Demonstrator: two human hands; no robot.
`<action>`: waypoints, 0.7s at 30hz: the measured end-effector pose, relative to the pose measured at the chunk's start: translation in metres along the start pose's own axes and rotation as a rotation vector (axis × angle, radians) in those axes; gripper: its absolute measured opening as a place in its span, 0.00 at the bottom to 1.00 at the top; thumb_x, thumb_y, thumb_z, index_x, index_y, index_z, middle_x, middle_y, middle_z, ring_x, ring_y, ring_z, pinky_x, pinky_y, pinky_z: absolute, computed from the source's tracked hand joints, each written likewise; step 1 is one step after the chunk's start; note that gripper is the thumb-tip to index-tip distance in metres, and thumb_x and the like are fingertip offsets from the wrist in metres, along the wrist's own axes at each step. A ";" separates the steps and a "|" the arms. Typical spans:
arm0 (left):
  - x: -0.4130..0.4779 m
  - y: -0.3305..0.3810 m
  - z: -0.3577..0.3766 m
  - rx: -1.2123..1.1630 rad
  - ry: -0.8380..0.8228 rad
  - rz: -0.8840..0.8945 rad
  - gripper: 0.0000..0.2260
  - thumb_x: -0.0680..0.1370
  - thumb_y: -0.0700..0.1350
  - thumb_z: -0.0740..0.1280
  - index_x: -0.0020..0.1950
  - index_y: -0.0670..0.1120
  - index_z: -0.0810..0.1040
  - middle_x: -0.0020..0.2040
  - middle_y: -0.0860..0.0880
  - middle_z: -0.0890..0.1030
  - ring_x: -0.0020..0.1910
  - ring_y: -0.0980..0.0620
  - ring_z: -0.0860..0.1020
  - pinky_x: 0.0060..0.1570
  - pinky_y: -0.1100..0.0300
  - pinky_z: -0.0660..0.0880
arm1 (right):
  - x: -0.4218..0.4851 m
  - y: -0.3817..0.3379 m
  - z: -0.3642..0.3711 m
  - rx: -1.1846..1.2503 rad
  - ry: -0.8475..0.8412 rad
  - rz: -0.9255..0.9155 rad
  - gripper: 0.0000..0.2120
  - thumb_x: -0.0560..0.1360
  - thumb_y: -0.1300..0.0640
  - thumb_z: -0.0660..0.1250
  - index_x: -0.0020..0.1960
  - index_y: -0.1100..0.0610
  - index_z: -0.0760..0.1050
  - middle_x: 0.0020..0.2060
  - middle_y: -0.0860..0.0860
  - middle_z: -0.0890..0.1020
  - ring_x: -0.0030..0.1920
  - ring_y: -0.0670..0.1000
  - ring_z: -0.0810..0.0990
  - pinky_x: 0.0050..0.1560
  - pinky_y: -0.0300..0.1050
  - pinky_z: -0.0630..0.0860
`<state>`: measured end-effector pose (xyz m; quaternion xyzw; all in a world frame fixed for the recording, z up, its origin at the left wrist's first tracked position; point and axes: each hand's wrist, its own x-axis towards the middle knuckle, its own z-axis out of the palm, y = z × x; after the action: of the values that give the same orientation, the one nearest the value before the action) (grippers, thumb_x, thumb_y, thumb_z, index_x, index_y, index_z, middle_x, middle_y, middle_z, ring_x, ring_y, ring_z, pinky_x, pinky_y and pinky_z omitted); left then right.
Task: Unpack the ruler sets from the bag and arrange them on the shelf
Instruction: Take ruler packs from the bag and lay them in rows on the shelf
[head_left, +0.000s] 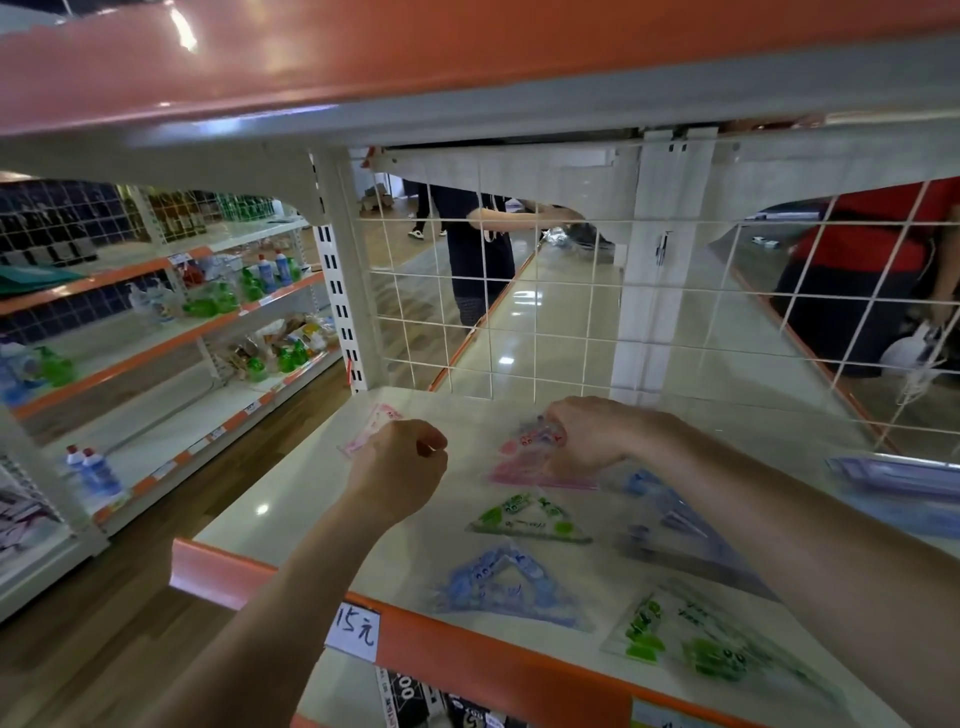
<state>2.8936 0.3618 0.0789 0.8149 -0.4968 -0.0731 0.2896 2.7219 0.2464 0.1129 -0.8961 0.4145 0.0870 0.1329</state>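
Several triangular ruler sets in clear sleeves lie on the white shelf (291, 499). My right hand (587, 436) presses on a pink ruler set (524, 465) near the back. In front of it lie a green ruler set (524, 517) and a blue ruler set (498, 582). Another green set (696, 639) lies at the front right, a bluish one (670, 514) under my right forearm. My left hand (402, 467) is loosely curled beside a second pink ruler set (371, 428) at the back left; whether it grips it is unclear. No bag is visible.
A white wire grid (519, 312) closes the shelf's back. An orange front strip (467, 649) carries a handwritten price tag (356, 629). Purple-blue packets (904, 483) lie at the far right. The upper shelf (415, 62) hangs low overhead. Two people stand behind the grid. Shelves with bottles stand to the left.
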 end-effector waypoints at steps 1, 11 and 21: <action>0.000 -0.002 -0.001 0.003 0.002 -0.012 0.09 0.78 0.45 0.64 0.56 0.51 0.80 0.52 0.53 0.78 0.48 0.55 0.75 0.42 0.68 0.67 | 0.000 -0.001 -0.001 0.007 -0.012 0.002 0.25 0.73 0.49 0.69 0.66 0.56 0.67 0.54 0.50 0.73 0.51 0.51 0.73 0.46 0.41 0.69; -0.001 -0.005 -0.006 -0.014 -0.014 -0.041 0.11 0.79 0.44 0.63 0.58 0.50 0.80 0.55 0.51 0.79 0.50 0.55 0.74 0.48 0.64 0.68 | 0.008 -0.002 0.002 0.075 -0.095 0.025 0.24 0.73 0.52 0.70 0.66 0.57 0.68 0.57 0.52 0.75 0.54 0.53 0.77 0.44 0.40 0.72; -0.001 -0.004 -0.004 -0.014 -0.026 -0.036 0.10 0.78 0.44 0.63 0.56 0.51 0.80 0.54 0.51 0.79 0.53 0.52 0.76 0.51 0.62 0.71 | 0.007 0.000 0.003 0.049 -0.097 0.026 0.29 0.74 0.51 0.70 0.71 0.57 0.64 0.63 0.53 0.73 0.58 0.54 0.75 0.45 0.41 0.71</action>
<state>2.8982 0.3653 0.0801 0.8206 -0.4853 -0.0923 0.2873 2.7258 0.2421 0.1086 -0.8818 0.4213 0.1216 0.1736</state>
